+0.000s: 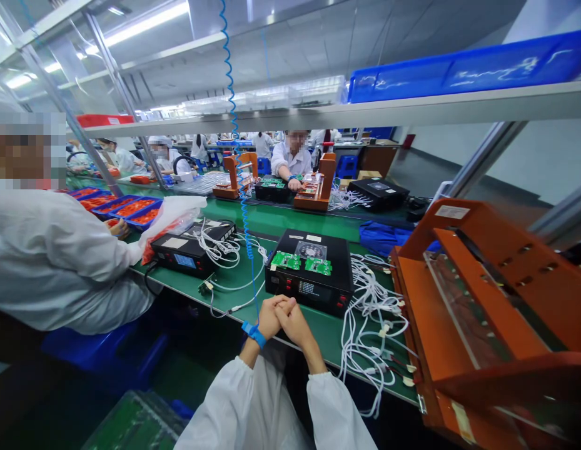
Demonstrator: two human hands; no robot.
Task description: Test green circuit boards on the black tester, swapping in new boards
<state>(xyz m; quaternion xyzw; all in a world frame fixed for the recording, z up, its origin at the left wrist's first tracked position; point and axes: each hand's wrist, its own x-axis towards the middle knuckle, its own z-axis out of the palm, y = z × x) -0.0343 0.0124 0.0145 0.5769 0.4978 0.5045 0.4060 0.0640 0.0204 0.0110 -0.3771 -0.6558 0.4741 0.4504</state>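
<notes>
My left hand (pixel 270 315) and my right hand (pixel 292 319) are clasped together at the front edge of the bench, fingers folded over each other. No object shows in them. A blue wrist strap (pixel 254 334) circles my left wrist, and a coiled blue cord (pixel 244 212) runs up from it. Just beyond my hands sits a black box (pixel 283 284) with a lit display and a fan grille. Two green circuit boards, a left one (pixel 286 260) and a right one (pixel 318 265), lie on its top.
White cables (pixel 365 312) spill over the bench edge beside an orange fixture (pixel 440 325) on the right. Another black box (pixel 182 256) stands left, near a seated co-worker (pixel 60 250) and blue trays (pixel 147 213) of orange parts. A shelf (pixel 281 119) crosses overhead.
</notes>
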